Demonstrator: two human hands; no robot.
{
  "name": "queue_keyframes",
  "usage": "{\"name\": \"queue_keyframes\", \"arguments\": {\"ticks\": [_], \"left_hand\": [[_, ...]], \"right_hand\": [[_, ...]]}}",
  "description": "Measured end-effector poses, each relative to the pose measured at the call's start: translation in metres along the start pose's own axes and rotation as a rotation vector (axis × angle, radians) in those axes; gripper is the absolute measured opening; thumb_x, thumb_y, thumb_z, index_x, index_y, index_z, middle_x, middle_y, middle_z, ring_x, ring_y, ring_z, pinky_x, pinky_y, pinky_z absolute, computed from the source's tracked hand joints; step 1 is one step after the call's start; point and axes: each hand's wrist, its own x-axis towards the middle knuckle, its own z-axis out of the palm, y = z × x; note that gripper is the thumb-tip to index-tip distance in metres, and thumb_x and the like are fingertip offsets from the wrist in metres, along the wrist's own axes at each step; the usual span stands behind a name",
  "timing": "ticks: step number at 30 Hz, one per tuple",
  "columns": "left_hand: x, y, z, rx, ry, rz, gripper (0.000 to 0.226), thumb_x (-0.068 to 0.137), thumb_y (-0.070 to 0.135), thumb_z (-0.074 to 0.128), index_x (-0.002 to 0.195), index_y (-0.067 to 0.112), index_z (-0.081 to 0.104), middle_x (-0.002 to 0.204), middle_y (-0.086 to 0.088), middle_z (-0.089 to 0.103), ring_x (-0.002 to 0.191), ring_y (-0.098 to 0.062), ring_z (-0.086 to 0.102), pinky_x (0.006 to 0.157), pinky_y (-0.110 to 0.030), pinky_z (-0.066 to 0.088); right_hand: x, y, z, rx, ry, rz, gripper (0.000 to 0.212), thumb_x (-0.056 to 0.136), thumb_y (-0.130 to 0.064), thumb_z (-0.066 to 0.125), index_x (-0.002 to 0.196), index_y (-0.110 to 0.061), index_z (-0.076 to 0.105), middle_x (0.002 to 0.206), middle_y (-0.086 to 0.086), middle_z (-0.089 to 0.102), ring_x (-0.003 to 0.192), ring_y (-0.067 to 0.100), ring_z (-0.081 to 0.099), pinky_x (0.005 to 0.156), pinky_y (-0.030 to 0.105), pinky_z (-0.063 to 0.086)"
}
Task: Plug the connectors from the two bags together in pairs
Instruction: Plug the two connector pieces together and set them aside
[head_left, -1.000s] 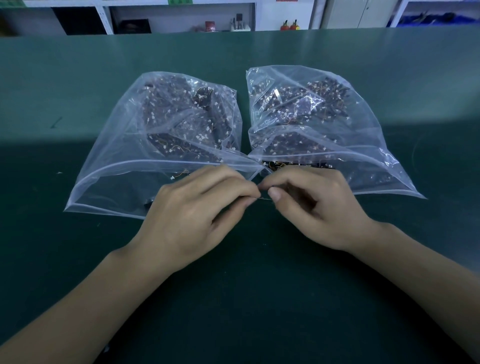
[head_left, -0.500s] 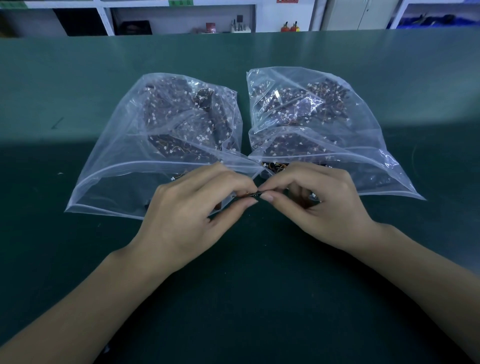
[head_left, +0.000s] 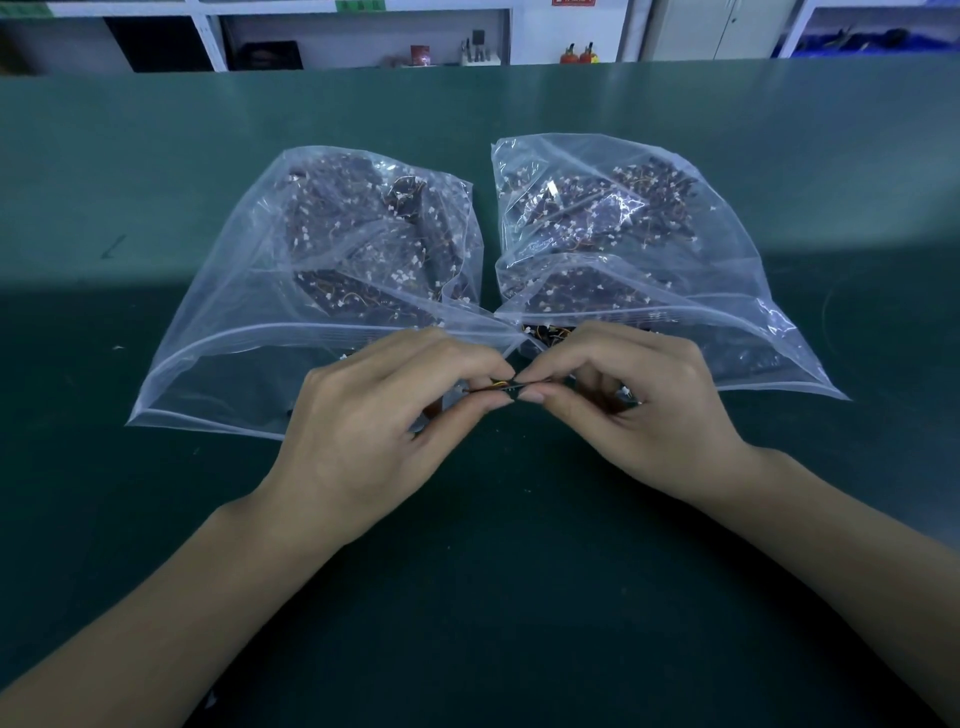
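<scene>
Background: white shelving (head_left: 358, 31) w/ small items runs along the far edge, beyond the bench.
Surface: dark green bench mat (head_left: 493, 571), lit in a paler band across the far half.
Left bag (head_left: 249, 332): clear zip-top plastic, lying flat on the mat, mouth toward the viewer; dark wired connectors w/ small white housings piled in its far half; near portion mostly see-through.
Left hand (head_left: 374, 426): comes in from lower left, back of hand up, resting over the near edge of the left bag; fingers curled, thumb and forefinger pinching the left end of a small wired connector pair (head_left: 506, 385).
Connector pair: sits betw. the two sets of fingertips, just in front of the point where the bags' near corners meet; thin dark body w/ an orange-yellow wire visible; too small to tell whether the halves are fully seated.
Right hand (head_left: 660, 410): comes in from lower right, fingers curled, thumb and forefinger pinching the right end of the same piece; fingertips of both hands touching or nearly so. A small white housing (head_left: 627, 391) shows by its curled lower fingers; cannot tell if held.
Right bag (head_left: 737, 322): same clear zip-top type, just beside the left bag, near corners touching; similar dark connector pile in its far half, mouth toward the viewer.
</scene>
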Motion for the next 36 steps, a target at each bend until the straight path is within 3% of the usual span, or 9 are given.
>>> {"name": "queue_keyframes", "arguments": {"ticks": [9,17,27,32,36], "left_hand": [[-0.0011,-0.0004,0.0010,0.007,0.010,0.010,0.006,0.104,0.026,0.076,0.108,0.022,0.077,0.092,0.023,0.060,0.084,0.014,0.050,0.078,-0.013,0.040],[0.0003,0.0006,0.0006,0.015,-0.005,0.028,0.011,0.104,0.026,0.075,0.112,0.031,0.069,0.097,0.017,0.064,0.084,0.011,0.050,0.073,-0.018,0.047],[-0.0004,0.0016,0.0002,0.025,-0.034,0.027,0.005,0.103,0.021,0.076,0.105,0.019,0.080,0.096,0.012,0.070,0.084,0.003,0.057,0.069,-0.025,0.053],[0.0010,0.0001,0.0002,0.032,-0.032,-0.014,0.009,0.100,0.025,0.081,0.097,0.016,0.079,0.090,0.025,0.045,0.078,0.009,0.047,0.067,-0.019,0.044],[0.0013,0.0020,-0.0005,0.045,-0.056,-0.010,0.014,0.100,0.030,0.080,0.094,0.017,0.079,0.089,0.025,0.046,0.074,0.002,0.048,0.061,-0.026,0.048]], "right_hand": [[-0.0012,0.0012,-0.0005,0.021,-0.013,0.008,0.003,0.098,-0.012,0.078,0.100,-0.010,0.078,0.084,-0.001,0.069,0.060,0.011,0.045,0.062,0.016,0.037],[-0.0013,0.0024,0.0008,0.008,-0.005,0.011,0.003,0.098,-0.014,0.078,0.100,-0.012,0.078,0.084,-0.008,0.069,0.060,0.009,0.045,0.063,0.012,0.036],[-0.0007,-0.0005,0.0003,0.010,-0.033,0.029,0.002,0.097,-0.013,0.078,0.097,-0.011,0.078,0.083,-0.003,0.070,0.058,0.013,0.047,0.061,0.015,0.038],[-0.0005,-0.0004,0.0008,0.035,-0.073,0.044,0.014,0.097,-0.017,0.077,0.110,-0.010,0.077,0.093,-0.002,0.073,0.064,0.015,0.056,0.062,0.016,0.043],[-0.0004,0.0002,0.0027,0.033,-0.103,0.007,0.011,0.099,-0.010,0.075,0.108,-0.007,0.079,0.098,-0.002,0.076,0.081,0.006,0.068,0.073,0.015,0.046]]}}
